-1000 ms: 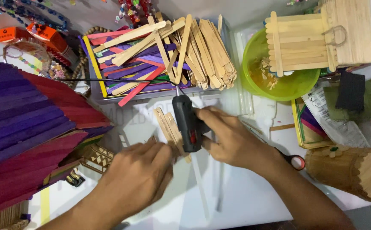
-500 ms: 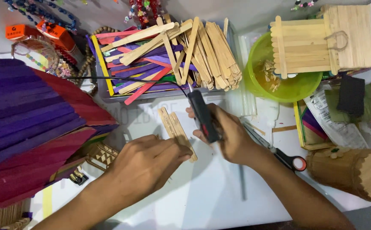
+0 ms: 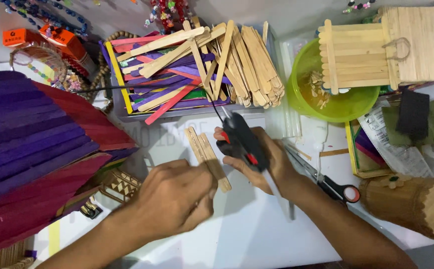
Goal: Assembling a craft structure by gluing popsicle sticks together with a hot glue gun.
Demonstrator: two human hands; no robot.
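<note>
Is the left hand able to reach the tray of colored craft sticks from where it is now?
Probably yes. The left hand rests on the joined plain sticks, and the tray of sticks lies just beyond them with bare table between. Only the right hand with the glue gun stands beside that path, not across it.

left hand [image 3: 177,197] blurred, covering lower ends of sticks [image 3: 208,157].

Cluttered white table [image 3: 257,234], scissors [image 3: 326,182], sticks [image 3: 208,157]
</note>
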